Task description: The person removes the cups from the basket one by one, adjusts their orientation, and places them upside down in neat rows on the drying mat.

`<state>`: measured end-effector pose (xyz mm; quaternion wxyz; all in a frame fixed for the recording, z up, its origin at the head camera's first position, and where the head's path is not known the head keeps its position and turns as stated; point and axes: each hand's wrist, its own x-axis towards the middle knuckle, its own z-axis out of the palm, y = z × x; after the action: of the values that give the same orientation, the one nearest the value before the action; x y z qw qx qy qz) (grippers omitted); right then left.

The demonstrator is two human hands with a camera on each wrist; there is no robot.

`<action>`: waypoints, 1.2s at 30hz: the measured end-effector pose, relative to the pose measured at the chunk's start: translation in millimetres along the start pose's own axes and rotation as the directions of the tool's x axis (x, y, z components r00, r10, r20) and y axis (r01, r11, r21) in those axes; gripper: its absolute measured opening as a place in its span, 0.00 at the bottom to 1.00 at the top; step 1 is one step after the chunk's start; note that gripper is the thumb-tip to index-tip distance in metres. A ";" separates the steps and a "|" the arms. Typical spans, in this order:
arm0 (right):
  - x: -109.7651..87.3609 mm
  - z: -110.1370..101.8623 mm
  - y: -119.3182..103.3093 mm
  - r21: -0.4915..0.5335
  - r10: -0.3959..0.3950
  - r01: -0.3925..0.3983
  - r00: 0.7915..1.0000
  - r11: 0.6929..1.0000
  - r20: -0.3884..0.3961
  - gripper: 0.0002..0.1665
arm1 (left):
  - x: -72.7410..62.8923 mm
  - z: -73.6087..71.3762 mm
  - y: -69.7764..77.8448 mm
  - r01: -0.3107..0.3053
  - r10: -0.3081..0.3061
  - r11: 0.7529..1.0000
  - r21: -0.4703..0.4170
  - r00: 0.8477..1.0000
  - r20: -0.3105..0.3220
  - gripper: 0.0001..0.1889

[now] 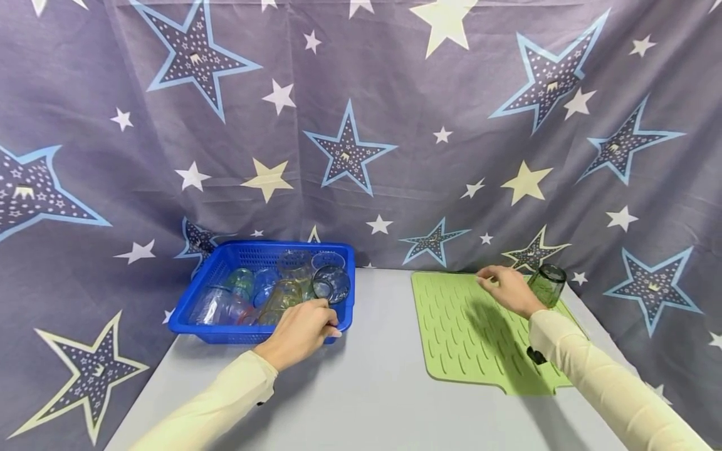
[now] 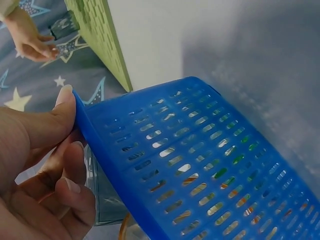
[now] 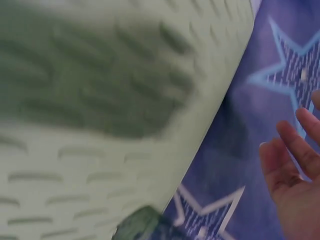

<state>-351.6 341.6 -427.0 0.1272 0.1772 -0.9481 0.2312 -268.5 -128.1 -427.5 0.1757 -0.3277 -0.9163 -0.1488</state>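
My left hand [image 1: 304, 332] pinches the near right rim of a blue plastic basket [image 1: 211, 338]. In the left wrist view its thumb presses the outside of the rim, with the curled fingers on the inner side by a grey-tinted glass [image 2: 107, 192]. Several clear and tinted glasses lie in the basket, among them a dark glass mug [image 1: 333, 285] near the right wall. Over the far part of a green drying mat [image 1: 451, 332], my right hand [image 1: 507, 289] is raised with loosely bent fingers and holds nothing. A dark green-tinted glass [image 1: 547, 287] stands on the mat just right of it.
Both basket and mat are on a light grey table [image 1: 383, 388], the basket at left and the mat at right. Behind them hangs a grey-purple curtain [image 1: 389, 75] with stars, reaching down to the table's back edge.
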 end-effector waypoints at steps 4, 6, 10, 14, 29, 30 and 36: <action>2.6 16.5 -23.0 0.030 -0.022 0.021 0.999 0.999 0.023 0.14 | -0.8 0.5 -0.7 0.019 -0.019 1.000 -0.001 1.000 -0.011 0.07; 4.5 25.7 -34.2 0.047 -0.022 0.021 0.999 0.999 0.031 0.14 | -1.4 0.8 -0.8 0.030 -0.030 1.000 -0.002 0.999 -0.016 0.08; 7.7 45.2 -54.8 0.108 -0.020 0.014 0.998 0.994 0.061 0.13 | -2.2 0.9 -1.1 0.042 -0.042 0.999 -0.008 0.999 -0.013 0.08; 7.1 61.6 -73.6 0.170 -0.043 0.024 0.993 0.985 0.107 0.14 | -1.5 -0.2 -1.0 0.019 -0.019 1.000 -0.004 1.000 -0.011 0.07; -2.5 108.7 -149.9 0.447 -0.038 -0.107 0.952 0.888 0.304 0.19 | -1.8 -4.4 -3.3 0.033 -0.033 0.999 0.016 0.999 -0.023 0.07; -2.3 112.2 -155.0 0.469 -0.043 -0.119 0.946 0.875 0.320 0.20 | -2.0 -4.5 -3.4 0.038 -0.038 0.999 0.017 0.999 -0.024 0.07; -1.3 134.4 -186.2 0.595 -0.072 -0.193 0.917 0.780 0.392 0.23 | -4.6 -3.5 -3.5 0.064 -0.063 0.998 0.025 0.998 -0.017 0.08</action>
<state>-298.3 122.3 -469.9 -0.1393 0.2207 -0.8290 0.4946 -266.7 -134.6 -426.9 0.1828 -0.2948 -0.9266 -0.1452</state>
